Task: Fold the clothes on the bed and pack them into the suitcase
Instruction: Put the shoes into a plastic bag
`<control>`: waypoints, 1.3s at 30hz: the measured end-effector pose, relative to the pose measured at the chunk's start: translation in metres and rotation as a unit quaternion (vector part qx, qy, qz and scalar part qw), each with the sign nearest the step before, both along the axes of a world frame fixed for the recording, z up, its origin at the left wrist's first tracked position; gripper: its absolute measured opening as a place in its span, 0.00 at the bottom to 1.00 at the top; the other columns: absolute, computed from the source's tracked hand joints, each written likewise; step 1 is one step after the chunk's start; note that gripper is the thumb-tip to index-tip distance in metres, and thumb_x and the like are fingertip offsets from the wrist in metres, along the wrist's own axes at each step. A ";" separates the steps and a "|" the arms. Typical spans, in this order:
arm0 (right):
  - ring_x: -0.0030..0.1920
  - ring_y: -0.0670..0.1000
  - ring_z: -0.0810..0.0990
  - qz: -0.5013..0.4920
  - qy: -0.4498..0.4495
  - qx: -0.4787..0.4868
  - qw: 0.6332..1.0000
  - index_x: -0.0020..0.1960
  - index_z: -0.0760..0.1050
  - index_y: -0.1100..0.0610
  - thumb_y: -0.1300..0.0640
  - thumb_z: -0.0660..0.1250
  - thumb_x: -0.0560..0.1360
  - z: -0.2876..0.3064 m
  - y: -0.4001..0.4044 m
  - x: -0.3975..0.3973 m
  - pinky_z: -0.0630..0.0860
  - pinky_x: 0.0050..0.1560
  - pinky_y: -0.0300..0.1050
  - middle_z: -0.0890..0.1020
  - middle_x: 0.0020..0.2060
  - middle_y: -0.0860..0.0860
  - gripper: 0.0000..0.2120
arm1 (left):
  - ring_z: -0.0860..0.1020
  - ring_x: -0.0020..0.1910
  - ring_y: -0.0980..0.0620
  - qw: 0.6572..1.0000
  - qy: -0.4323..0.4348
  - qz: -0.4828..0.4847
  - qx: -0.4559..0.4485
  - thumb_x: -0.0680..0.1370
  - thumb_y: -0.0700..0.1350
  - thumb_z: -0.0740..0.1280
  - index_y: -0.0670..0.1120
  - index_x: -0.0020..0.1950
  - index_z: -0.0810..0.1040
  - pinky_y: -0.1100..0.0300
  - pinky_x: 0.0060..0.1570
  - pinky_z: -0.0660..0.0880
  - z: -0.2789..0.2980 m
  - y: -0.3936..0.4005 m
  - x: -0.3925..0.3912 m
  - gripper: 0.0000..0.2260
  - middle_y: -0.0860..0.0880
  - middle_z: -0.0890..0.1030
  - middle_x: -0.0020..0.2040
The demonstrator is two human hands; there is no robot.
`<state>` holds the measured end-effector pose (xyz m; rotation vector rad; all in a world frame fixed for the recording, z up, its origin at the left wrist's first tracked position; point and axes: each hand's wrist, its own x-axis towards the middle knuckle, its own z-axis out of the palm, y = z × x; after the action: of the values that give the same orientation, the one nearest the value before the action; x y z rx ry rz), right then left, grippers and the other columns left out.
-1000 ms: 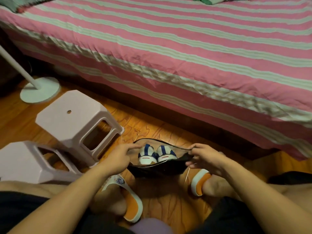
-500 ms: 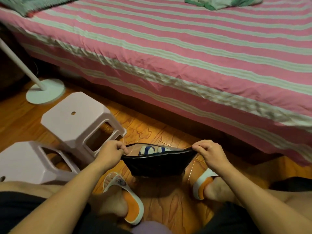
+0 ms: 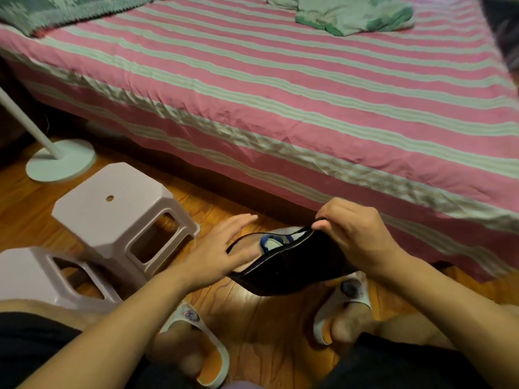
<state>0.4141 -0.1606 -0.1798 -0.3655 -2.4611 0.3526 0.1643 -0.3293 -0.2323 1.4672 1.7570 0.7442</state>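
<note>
A black bag (image 3: 286, 270) hangs above the wooden floor between my knees, with blue-and-white shoes (image 3: 271, 241) showing in its mouth. My right hand (image 3: 354, 231) pinches the bag's upper right rim. My left hand (image 3: 222, 251) is off the rim, fingers straight, flat beside the bag's left edge. On the pink striped bed (image 3: 280, 88) lies a green garment (image 3: 354, 15) at the far right. A green knitted cloth (image 3: 56, 9) covers the far left corner. No suitcase is in view.
Two white plastic stools, one upright (image 3: 118, 214) and one lower (image 3: 36, 273), stand on the floor at my left. A white lamp base (image 3: 60, 161) with its pole sits by the bed. My feet wear orange-soled slippers (image 3: 207, 355).
My left hand has let go of the bag's rim and opened. The bag has risen and tilted, held by my right hand alone. The view has lifted toward the bed.
</note>
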 end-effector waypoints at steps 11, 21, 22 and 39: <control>0.41 0.39 0.76 -0.202 0.050 -0.127 0.970 0.44 0.81 0.57 0.62 0.68 0.79 0.009 0.021 0.033 0.67 0.44 0.24 0.80 0.39 0.49 0.06 | 0.75 0.47 0.60 0.987 0.130 -0.014 0.092 0.80 0.45 0.69 0.51 0.51 0.80 0.60 0.48 0.74 -0.010 0.007 0.013 0.02 0.58 0.78 0.46; 0.42 0.44 0.77 -0.085 0.006 -0.144 0.986 0.46 0.79 0.59 0.49 0.59 0.80 -0.004 0.012 0.021 0.71 0.44 0.34 0.79 0.40 0.48 0.15 | 0.72 0.44 0.57 0.985 0.171 -0.011 -0.026 0.80 0.41 0.67 0.58 0.45 0.66 0.54 0.45 0.73 -0.026 0.000 -0.022 0.13 0.57 0.73 0.45; 0.42 0.45 0.76 -0.081 0.005 -0.135 0.988 0.46 0.78 0.59 0.50 0.59 0.81 -0.004 0.012 0.021 0.71 0.44 0.34 0.79 0.41 0.48 0.15 | 0.72 0.44 0.58 0.985 0.172 -0.004 -0.021 0.80 0.42 0.68 0.58 0.45 0.67 0.55 0.46 0.73 -0.025 0.000 -0.022 0.13 0.57 0.74 0.45; 0.45 0.48 0.81 -0.018 -0.029 -0.082 0.996 0.49 0.81 0.60 0.56 0.64 0.82 -0.014 -0.035 -0.011 0.79 0.45 0.43 0.81 0.46 0.50 0.09 | 0.72 0.60 0.62 0.982 0.125 0.013 0.139 0.81 0.49 0.68 0.54 0.67 0.78 0.71 0.60 0.66 0.051 0.023 0.068 0.14 0.59 0.78 0.58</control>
<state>0.4034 -0.1952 -0.1940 -0.4953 -2.4849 0.5381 0.2324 -0.3066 -0.1817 1.7924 1.9200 0.8794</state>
